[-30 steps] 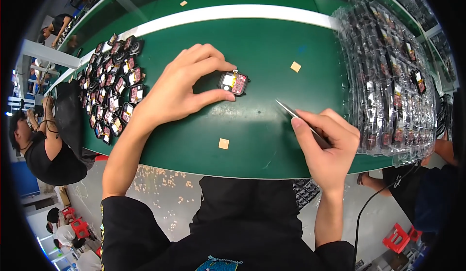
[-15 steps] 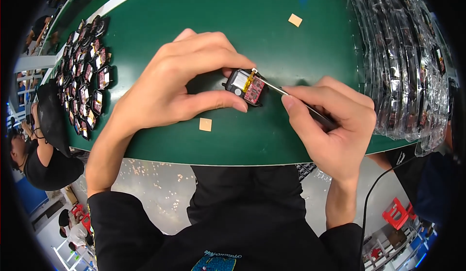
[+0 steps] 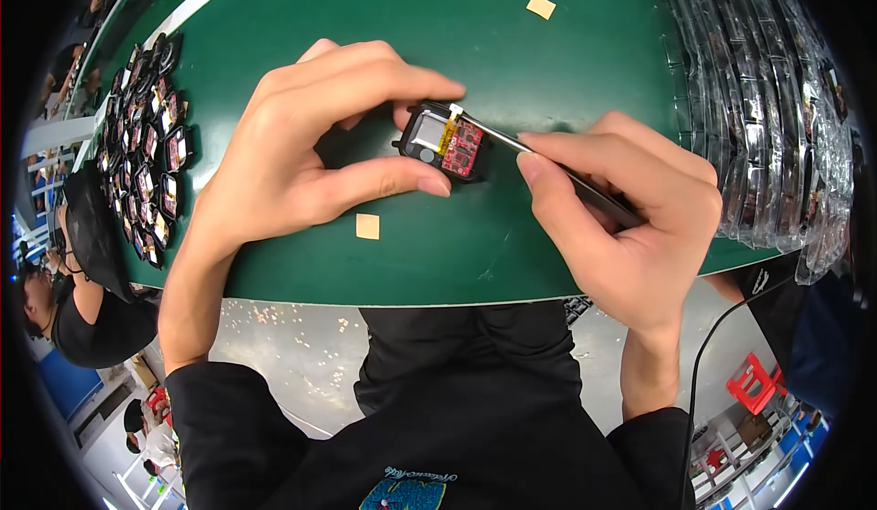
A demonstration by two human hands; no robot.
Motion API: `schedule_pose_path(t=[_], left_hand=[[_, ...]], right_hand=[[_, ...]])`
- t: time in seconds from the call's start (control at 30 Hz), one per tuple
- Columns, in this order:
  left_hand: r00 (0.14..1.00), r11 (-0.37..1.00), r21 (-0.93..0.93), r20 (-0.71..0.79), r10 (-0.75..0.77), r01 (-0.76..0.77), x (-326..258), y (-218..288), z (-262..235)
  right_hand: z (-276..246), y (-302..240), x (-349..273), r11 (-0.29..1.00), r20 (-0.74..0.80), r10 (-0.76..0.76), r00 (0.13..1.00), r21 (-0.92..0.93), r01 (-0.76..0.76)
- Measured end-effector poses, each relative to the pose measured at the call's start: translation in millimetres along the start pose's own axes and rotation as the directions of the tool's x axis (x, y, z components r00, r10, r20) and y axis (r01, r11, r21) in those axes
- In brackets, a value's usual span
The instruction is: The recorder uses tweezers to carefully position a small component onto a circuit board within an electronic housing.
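1. Since the picture 1 second back, the left hand [image 3: 301, 154] has closed round the small black case [image 3: 442, 138]; its thumb and forefinger now pinch the case from both sides on the green table [image 3: 566, 72], near the middle
2. The right hand [image 3: 621, 209], which then hung apart from the case, has come in; it grips thin metal tweezers [image 3: 512, 145] tightly between thumb and fingers, the tip touching the case's top edge beside a red board and a yellow strip
3. The view sits closer and lower than before, so the hands fill more of it
4. 2 small tan squares lie on the table: 1 [image 3: 367, 226] just below the left thumb, 1 [image 3: 541, 6] far up toward the back
5. Clear plastic trays [image 3: 776, 99] stand stacked at the right edge; what they hold looks like more dark cases, though glare blurs it
6. A cluster of similar cases [image 3: 151, 145] lies at the left edge
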State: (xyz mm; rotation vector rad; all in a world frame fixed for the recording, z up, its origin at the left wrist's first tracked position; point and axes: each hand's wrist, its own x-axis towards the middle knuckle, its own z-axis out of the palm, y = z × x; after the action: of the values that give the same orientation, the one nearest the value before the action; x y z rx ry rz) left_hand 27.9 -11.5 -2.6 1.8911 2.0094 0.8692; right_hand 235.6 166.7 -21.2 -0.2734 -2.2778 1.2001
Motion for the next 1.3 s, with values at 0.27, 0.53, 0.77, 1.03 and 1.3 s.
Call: schedule_pose_path(t=[0.27, 0.53, 0.77, 1.03, 1.3], left_hand=[[1.0, 1.0, -0.005, -0.018, -0.013, 0.013, 0.0, -2.1, 2.0], [1.0, 1.0, -0.003, -0.003, 0.018, -0.018, -0.3, -6.4, 1.4], [0.997, 0.997, -0.074, 0.07, 0.04, -0.035, 0.8, -13.6, -7.4], [0.995, 0.994, -0.113, 0.097, 0.014, -0.003, 0.7, -14.3, -7.6], [0.994, 0.994, -0.084, 0.077, 0.081, -0.075, 4.4, -12.1, -5.5]], right_hand=[[1.4, 1.2, -2.4, 0.991, -0.046, -0.098, 0.994, -0.1, 0.093], [5.8, 0.9, -1.3, 0.979, -0.031, -0.15, 0.988, -0.145, 0.144], [-0.4, -1.4, -0.1, 1.0, 0.028, 0.022, 0.999, 0.015, -0.022], [-1.7, -1.3, 1.6, 0.999, 0.06, 0.039, 0.997, 0.001, -0.039], [-2.6, -0.9, 2.2, 1.0, 0.079, 0.01, 0.997, -0.003, -0.01]])
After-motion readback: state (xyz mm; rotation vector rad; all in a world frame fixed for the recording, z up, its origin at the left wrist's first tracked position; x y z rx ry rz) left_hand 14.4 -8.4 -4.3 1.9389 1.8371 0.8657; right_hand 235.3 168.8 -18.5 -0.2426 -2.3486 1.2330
